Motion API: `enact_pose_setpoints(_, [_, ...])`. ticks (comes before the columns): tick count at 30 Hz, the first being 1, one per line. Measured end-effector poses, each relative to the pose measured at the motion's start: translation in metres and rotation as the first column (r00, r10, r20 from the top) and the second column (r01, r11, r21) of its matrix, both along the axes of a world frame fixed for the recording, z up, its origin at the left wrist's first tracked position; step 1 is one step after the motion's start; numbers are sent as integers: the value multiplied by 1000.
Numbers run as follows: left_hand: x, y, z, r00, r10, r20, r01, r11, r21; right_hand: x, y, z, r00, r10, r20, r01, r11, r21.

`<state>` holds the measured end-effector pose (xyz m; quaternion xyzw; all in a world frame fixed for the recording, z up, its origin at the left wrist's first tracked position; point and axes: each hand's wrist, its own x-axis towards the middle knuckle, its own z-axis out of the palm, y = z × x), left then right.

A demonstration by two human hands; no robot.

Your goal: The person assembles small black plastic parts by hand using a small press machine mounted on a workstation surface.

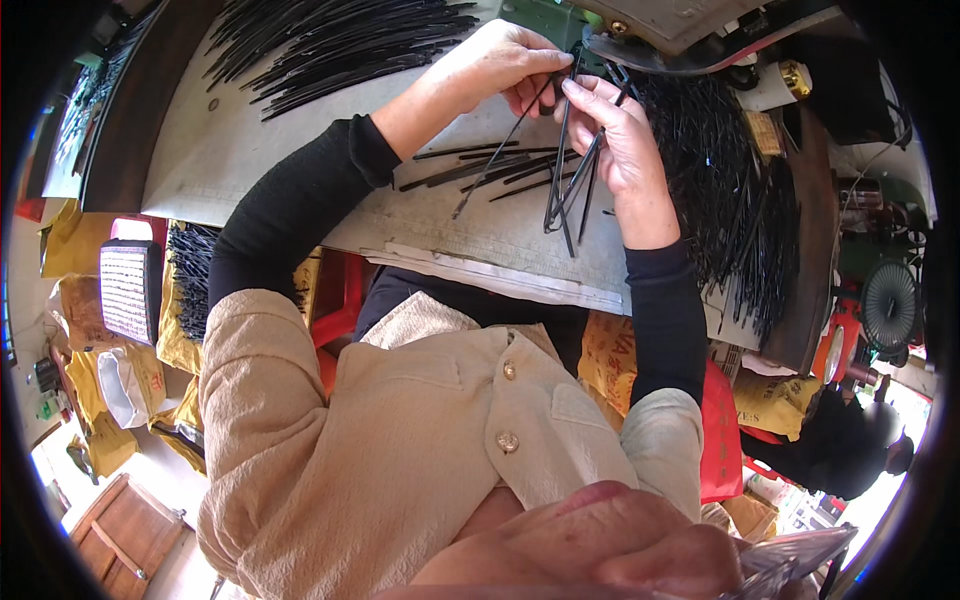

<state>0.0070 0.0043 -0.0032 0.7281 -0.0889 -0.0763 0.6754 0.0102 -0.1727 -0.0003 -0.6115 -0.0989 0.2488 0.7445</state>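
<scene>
My left hand (515, 65) is closed at the far side of the table, thumb and fingers pinched by a long thin black strip (505, 145) that slants down toward the near left. Close beside it, my right hand (618, 125) is closed around several black strips (588, 160), some folded into narrow loops, their ends hanging toward me. The fingertips of both hands nearly meet at the upper ends; what exactly they pinch there is too small to tell. Beneath the hands, loose black strips (490, 165) lie scattered on the grey tabletop (400, 215).
A large spread of straight black strips (350, 40) covers the far left of the table. A tangled heap (735, 210) lies on the right. Behind my hands stands a green machine (550, 15); a white roll (775, 85) is beside it. Yellow sacks (615, 360) and a red bag (718, 435) are below.
</scene>
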Motion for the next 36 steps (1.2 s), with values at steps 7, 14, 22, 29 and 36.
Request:
enact_pose_setpoints(7, [2,-1,-1,999,-5,-32,4,1000,-30,-1,2,-4,999,-5,-48,7,999,44])
enact_pose_setpoints(14, [-4,-5,5,998,18,54,-19,1000,10,-6,3,0,993,40,-110,-30,996,83])
enact_pose_setpoints(22, [-8,-6,10,990,6,140,-46,958,284,-24,-15,5,987,65,-149,-68,998,-12])
enact_pose_setpoints(29, [-10,8,17,995,-96,26,85,957,278,-37,-90,36,997,-50,51,66,923,-379])
enact_pose_setpoints(36, [-41,-3,19,929,-275,246,123,859,497,-8,-215,83,900,-177,399,428,538,-726])
